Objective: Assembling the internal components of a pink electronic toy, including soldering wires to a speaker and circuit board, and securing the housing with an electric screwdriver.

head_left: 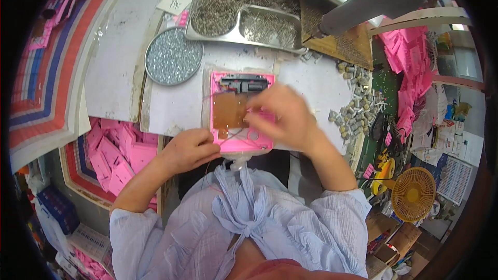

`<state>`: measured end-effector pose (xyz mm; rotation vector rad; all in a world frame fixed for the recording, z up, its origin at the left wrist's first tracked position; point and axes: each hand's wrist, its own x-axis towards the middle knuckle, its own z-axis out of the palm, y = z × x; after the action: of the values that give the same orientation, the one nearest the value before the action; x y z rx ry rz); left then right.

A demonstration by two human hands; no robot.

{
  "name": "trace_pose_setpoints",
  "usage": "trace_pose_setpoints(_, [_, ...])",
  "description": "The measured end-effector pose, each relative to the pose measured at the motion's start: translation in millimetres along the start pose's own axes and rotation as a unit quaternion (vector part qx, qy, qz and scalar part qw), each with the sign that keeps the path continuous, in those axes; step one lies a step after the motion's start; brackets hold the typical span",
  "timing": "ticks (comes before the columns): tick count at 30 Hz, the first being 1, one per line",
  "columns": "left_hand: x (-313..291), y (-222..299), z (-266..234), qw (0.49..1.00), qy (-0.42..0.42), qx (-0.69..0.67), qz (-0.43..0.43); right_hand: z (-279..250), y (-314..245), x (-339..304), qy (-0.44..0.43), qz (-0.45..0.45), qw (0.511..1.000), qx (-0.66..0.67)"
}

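Note:
In front of me on the table lies a shallow pink plastic case, its open side up. Inside it are a brown circuit board, a black part along the far edge and thin wires near the right side. My left hand is closed at the case's near left corner, fingertips gripping its edge, with a thin wire trailing below them. Over the right half of the board is my right hand, fingers bent in a pinch and slightly blurred; what they hold is hidden.
Beyond the case stand a round tin of small metal pieces and a steel tray heaped with screws or pins. Small motors lie piled on the right. A box of pink parts sits lower left; a yellow fan stands right.

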<state>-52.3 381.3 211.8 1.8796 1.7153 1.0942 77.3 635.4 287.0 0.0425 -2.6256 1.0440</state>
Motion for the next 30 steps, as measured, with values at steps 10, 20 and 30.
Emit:
trace_pose_setpoints(10, [13.1, -10.5, -12.5, 0.999, -0.035, -0.021, 0.011, -66.8, 76.2, 229.5, 0.33, -0.03, 0.898, -0.29])
trace_pose_setpoints(20, [12.8, -9.5, -8.1, 0.998, -0.02, -0.051, -0.003, -131.9, 172.1, 293.6, 0.359, -0.022, 0.777, -0.517])
trace_pose_setpoints(30, [9.3, -3.2, -16.2, 0.995, -0.061, -0.053, -0.055, -82.9, 3.9, 144.1, 0.011, -0.015, 0.997, -0.078])
